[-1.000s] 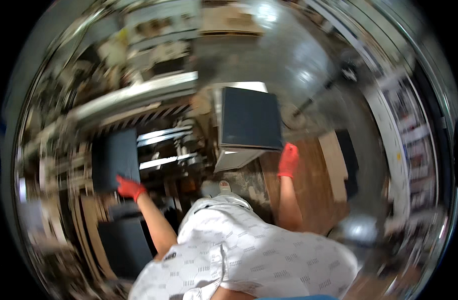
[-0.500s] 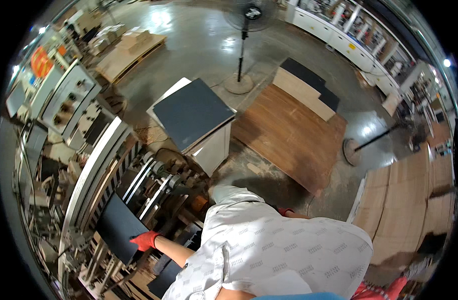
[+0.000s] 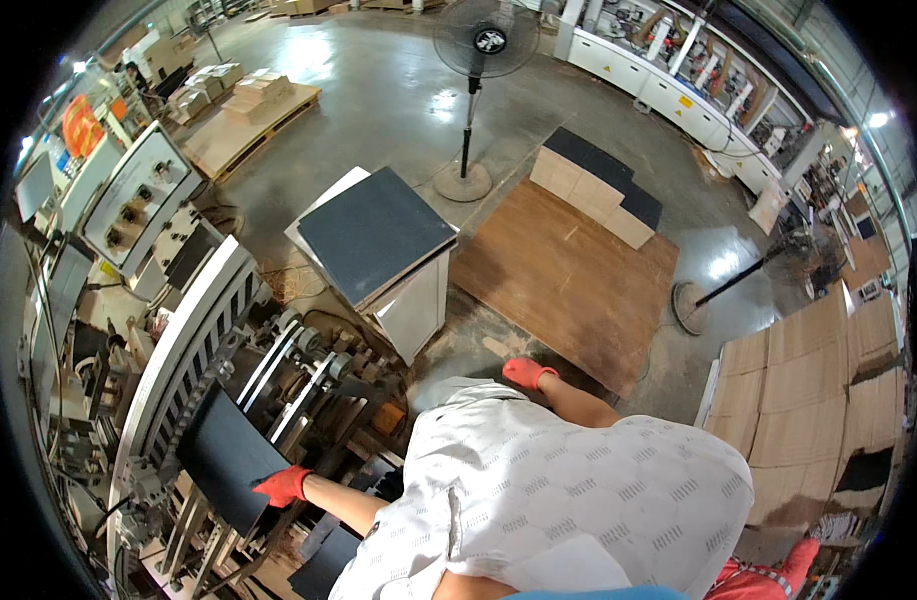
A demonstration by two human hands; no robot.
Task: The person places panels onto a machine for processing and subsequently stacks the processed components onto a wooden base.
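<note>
My left hand, in a red glove, rests on the near right corner of a dark flat panel, its fingers stretched over the top face. The panel lies along a machine with a pale curved-looking rail and rollers on my left. My right hand, also red-gloved, is out in front of my body above the floor. Its fingers look curled together, with nothing seen in them. Ahead of me, another dark panel tops a white-sided stack. Low beside my left forearm, one more dark piece shows partly.
A brown board on the floor bears stacked dark-topped boxes or boards. Standing fans are ahead and at right. Tan stacks stand right. Red fabric or a red glove shows lower right. A pallet lies far left.
My right hand has come forward from beside my body, where it was mostly hidden. My left hand stays on the panel, and both have shifted slightly left in view. The whole view has shifted a little.
</note>
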